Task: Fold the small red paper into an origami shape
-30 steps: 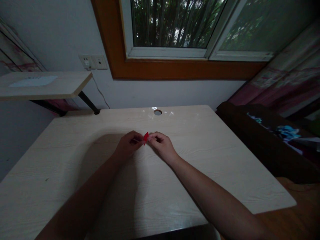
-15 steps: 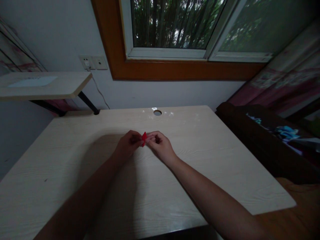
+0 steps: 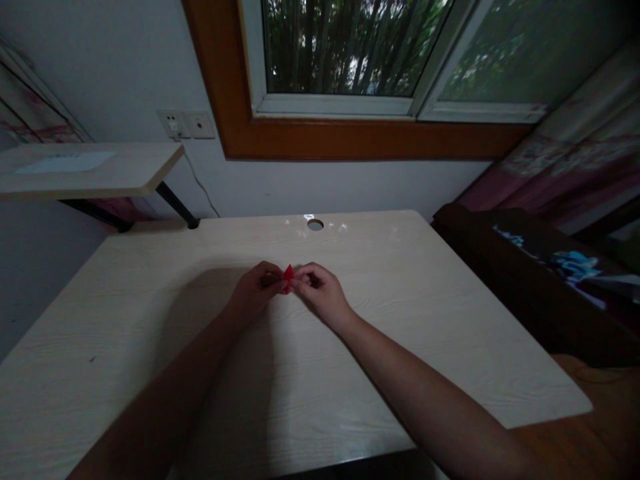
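Observation:
Between my hands is a small red folded piece (image 3: pixel 289 272), pointed at its top; it looks like paper, though it is too small to be sure. My left hand (image 3: pixel 257 285) pinches it from the left, with thumb and fingers together. From the right, my right hand (image 3: pixel 320 287) grips its other side, fingertips close to those of the left. Much of the red piece is hidden behind my fingertips. Both hands are over the middle of the pale wood-grain desk (image 3: pixel 400 320).
A raised shelf (image 3: pixel 90 183) on black legs stands at the desk's back left, with a sheet of paper (image 3: pixel 67 162) on it. Near the back edge is a round cable hole (image 3: pixel 315 225). Beyond the right edge lies dark furniture (image 3: pixel 500 280) with blue cloth-like items (image 3: pixel 575 265).
My hands and the red piece stay in nearly the same place. The fingertips have shifted very slightly around it.

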Demonstrator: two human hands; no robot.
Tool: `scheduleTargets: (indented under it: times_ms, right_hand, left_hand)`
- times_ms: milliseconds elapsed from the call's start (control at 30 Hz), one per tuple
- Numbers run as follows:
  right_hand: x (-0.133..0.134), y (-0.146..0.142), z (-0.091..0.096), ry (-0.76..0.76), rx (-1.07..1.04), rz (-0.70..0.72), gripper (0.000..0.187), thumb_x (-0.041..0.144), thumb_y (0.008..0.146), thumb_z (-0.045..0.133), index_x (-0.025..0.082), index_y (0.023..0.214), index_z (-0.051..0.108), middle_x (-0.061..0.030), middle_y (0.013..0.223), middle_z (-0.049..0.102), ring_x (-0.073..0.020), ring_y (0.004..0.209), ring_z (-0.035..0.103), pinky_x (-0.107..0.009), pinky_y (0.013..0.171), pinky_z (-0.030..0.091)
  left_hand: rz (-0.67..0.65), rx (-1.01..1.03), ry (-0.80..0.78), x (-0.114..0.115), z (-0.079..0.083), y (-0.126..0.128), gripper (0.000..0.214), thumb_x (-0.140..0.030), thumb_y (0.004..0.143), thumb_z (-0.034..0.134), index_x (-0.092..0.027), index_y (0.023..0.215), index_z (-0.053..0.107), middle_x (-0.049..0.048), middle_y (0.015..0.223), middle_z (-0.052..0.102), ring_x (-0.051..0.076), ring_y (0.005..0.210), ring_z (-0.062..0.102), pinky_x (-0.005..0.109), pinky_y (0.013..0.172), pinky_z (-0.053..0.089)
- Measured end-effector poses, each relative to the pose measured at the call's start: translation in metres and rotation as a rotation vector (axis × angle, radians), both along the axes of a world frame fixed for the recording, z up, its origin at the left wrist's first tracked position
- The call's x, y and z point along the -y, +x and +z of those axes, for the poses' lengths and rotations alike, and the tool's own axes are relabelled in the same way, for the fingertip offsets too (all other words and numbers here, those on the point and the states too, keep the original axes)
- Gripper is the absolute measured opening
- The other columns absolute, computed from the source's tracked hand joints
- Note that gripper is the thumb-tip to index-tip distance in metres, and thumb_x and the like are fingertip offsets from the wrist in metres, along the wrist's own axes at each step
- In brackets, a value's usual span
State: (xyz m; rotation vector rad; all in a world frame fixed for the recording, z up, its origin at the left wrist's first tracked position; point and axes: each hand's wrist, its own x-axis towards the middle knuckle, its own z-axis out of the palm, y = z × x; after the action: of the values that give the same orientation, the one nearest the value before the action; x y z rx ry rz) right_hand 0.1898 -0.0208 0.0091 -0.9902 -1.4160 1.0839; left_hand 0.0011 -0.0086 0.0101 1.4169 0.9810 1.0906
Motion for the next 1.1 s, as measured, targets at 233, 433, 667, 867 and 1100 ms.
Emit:
scheduleTargets:
  times_ms: [233,433,667,867,1100]
  right_hand:
    - [-0.0002,0.0008,0.002,0.023,0.008,0.013,0.009,0.026,0.077,0.071,0.022,0.084,0.074,-0.0005,0.079,0.062,-0.0131,0.066,0.052,-0.027,0.063,0.042]
    - [-0.0001,0.0021,0.0041,0.041,0.005,0.029,0.01,0.02,0.076,0.07,0.023,0.083,0.075,-0.0006,0.079,0.061,-0.0133,0.066,0.051,-0.027,0.063,0.041]
    - [0.0002,0.0024,0.0058,0.046,0.026,0.041,0.009,0.021,0.078,0.07,0.023,0.083,0.076,-0.0016,0.082,0.062,-0.0137,0.068,0.052,-0.028,0.063,0.041]
    - [-0.0025,0.0029,0.0009,0.013,-0.023,0.071,0.009,0.022,0.079,0.07,0.023,0.086,0.076,-0.0021,0.085,0.062,-0.0138,0.07,0.055,-0.028,0.065,0.047]
    - [-0.0006,0.0045,0.0077,-0.032,-0.092,0.148,0.012,0.03,0.084,0.068,0.021,0.09,0.074,-0.0028,0.087,0.063,-0.0139,0.073,0.061,-0.029,0.068,0.049]
  left_hand:
    - [-0.032,0.063,-0.026,0.002,0.0015,0.0,0.034,-0.04,0.076,0.08,-0.016,0.089,0.06,0.0023,0.08,0.071,0.018,0.074,0.074,0.034,0.074,0.064]
    - [-0.064,0.052,-0.03,0.0043,0.0069,-0.0008,0.027,-0.036,0.077,0.079,-0.016,0.086,0.065,0.0036,0.079,0.073,0.017,0.073,0.073,0.033,0.075,0.064]
    - [-0.054,0.074,-0.054,0.0024,0.0051,-0.0015,0.029,-0.038,0.075,0.08,-0.015,0.085,0.065,0.0054,0.081,0.075,0.02,0.077,0.075,0.038,0.079,0.065]
    - [-0.044,0.08,-0.083,0.0015,0.0062,-0.0028,0.028,-0.035,0.073,0.082,-0.015,0.085,0.066,0.005,0.081,0.075,0.019,0.076,0.075,0.036,0.08,0.065]
    - [-0.032,0.085,-0.086,-0.0005,0.0016,-0.0016,0.029,-0.036,0.073,0.082,-0.015,0.084,0.066,0.0051,0.08,0.076,0.02,0.076,0.076,0.038,0.08,0.065]
